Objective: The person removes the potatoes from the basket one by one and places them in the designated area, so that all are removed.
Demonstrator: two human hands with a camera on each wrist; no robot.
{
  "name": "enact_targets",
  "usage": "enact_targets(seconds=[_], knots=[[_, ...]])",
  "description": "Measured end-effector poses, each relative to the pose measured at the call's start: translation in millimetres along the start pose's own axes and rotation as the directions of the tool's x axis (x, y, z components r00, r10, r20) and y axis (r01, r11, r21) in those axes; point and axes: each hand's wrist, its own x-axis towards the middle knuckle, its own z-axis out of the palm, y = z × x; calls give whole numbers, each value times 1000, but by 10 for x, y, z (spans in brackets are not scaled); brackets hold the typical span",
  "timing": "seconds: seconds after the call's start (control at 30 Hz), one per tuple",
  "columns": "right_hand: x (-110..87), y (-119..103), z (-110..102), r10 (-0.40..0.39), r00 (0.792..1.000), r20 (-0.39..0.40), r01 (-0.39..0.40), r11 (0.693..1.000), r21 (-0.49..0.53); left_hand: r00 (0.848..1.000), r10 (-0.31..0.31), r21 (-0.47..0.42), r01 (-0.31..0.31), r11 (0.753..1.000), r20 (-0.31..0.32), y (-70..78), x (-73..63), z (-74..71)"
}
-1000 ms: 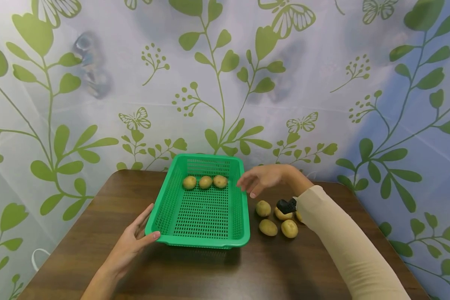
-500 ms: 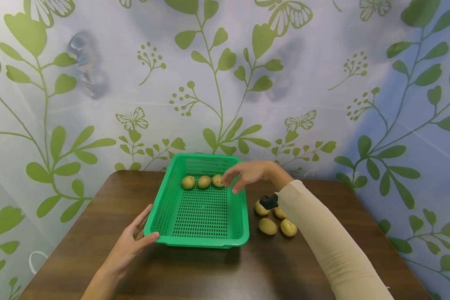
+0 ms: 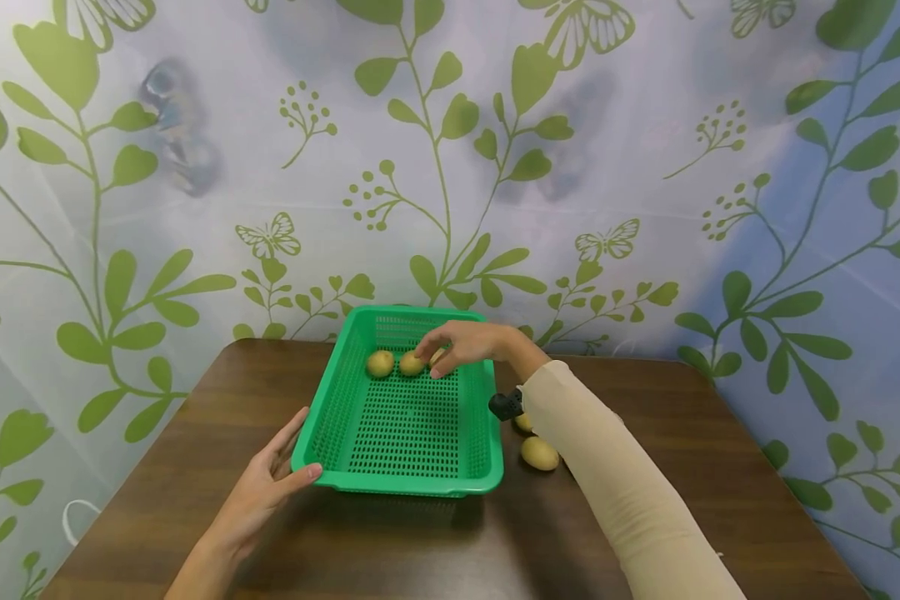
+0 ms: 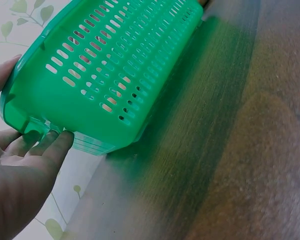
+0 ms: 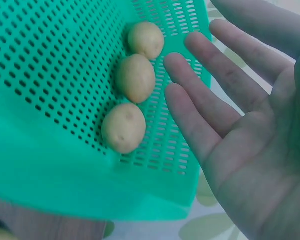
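Note:
A green plastic basket (image 3: 412, 484) with slotted walls stands on the table, tilted slightly in the left wrist view. My left hand (image 3: 258, 492) grips its near-left corner, thumb over the rim and fingers against the outside. Three potatoes lie in a row at the basket's far end: a left potato (image 3: 380, 364), a middle potato (image 3: 410, 364) and a right potato (image 5: 123, 128), which is mostly hidden in the head view. My right hand (image 3: 465, 343) hovers over them with nothing in it. In the right wrist view its fingers (image 5: 230, 72) are spread and loosely extended, apart from the potatoes.
Right of the basket, a loose potato (image 3: 540, 454) lies on the brown wooden table (image 3: 645, 400). Another potato (image 3: 523, 423) shows partly beside the right sleeve (image 3: 607, 458), which covers that area. A leaf-patterned curtain (image 3: 450, 167) hangs behind the table.
My right hand has moved left from beside the basket's right rim to above the row of potatoes, and its sleeve now covers more of the loose ones. The left hand keeps its grip.

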Motion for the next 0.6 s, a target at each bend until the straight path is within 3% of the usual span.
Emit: enact_targets(seconds=[0.23,0.37,0.6], knots=[[172,35,73,-13,1000,-21,14,999,49,1000,19,13,-19,1000,-5,-7,15,-28],[230,50,105,12,998,-58,-11,1000,25,999,28,4,-28,1000,17,-17,28,-29],[390,60,209,-18,990,-137,17,1000,-14,1000,24,-16,-24,1000,5,-36,10,-8]])
